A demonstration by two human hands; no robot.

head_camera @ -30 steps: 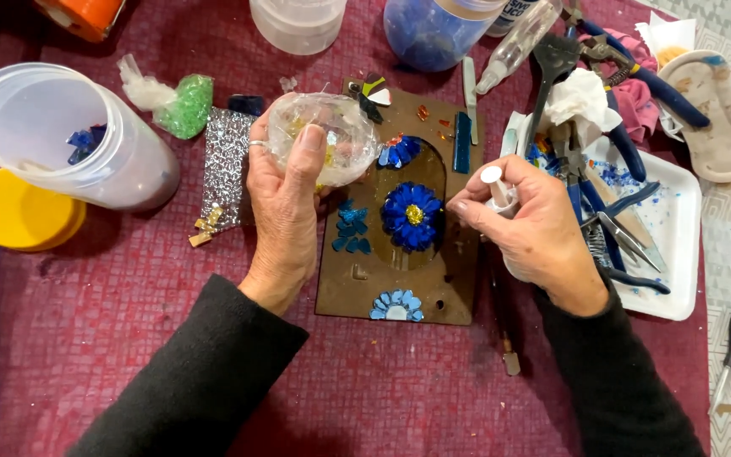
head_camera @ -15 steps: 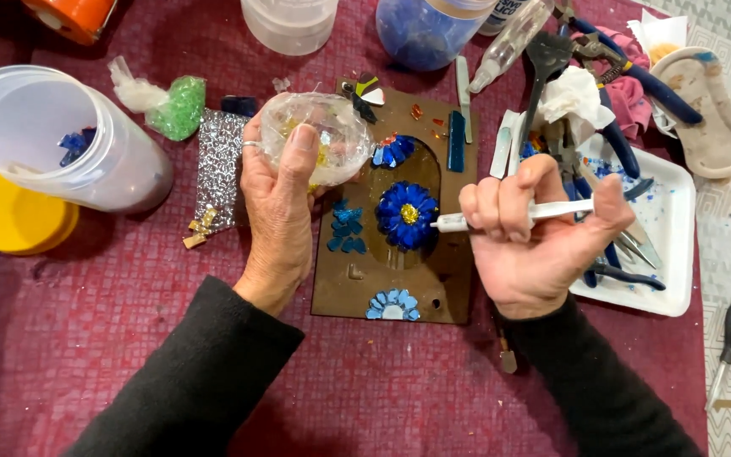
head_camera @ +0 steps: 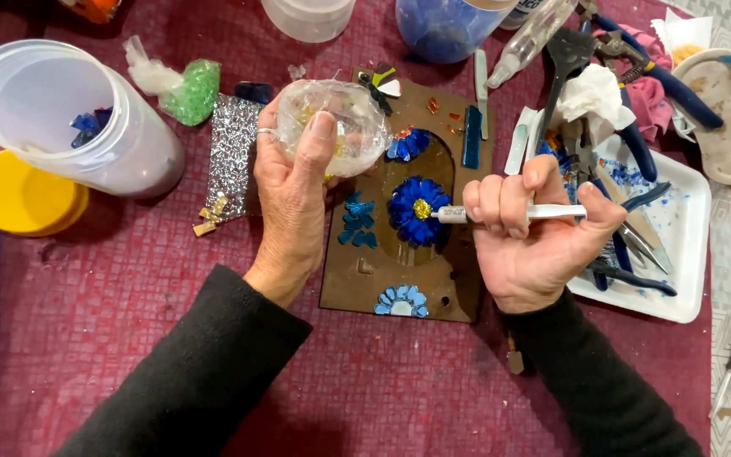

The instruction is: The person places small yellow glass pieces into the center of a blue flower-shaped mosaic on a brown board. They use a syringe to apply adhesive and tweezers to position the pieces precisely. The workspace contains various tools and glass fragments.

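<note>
tabletop (head_camera: 129, 338): a dark red woven cloth covers it, crowded with craft supplies on every side of the work.
clear tub (head_camera: 69, 127): lies on its side at the far left with a few blue glass chips inside; its open mouth faces the camera, so a knock from the left sleeve could spill them.
brown board (head_camera: 399, 211): flat at centre, carrying the mosaic; a loose blue strip and small chips sit unfixed near its top edge and would scatter if the board were jogged.
white tray (head_camera: 678, 245): just right of the board, piled with blue-handled pliers and cutters; the right wrist rests against its near edge, and a pull back could drag a tool onto the mosaic.
left hand (head_camera: 294, 199): its grip is closed around a crumpled clear bag (head_camera: 336, 127), held over the board's upper left corner; whatever small pieces are in it could drop onto set tiles if the bag tips.
right hand (head_camera: 530, 233): its grip is wrapped tight around a slim white applicator (head_camera: 509, 213), held level.
blue flower (head_camera: 416, 210): set in the middle of the board, petals of blue glass round a gold centre.
applicator tip (head_camera: 443, 215): at the flower's right edge, beside the gold centre; too hard a squeeze or push could smear the petals or shift the centre piece. whether it touches cannot be told.
</note>
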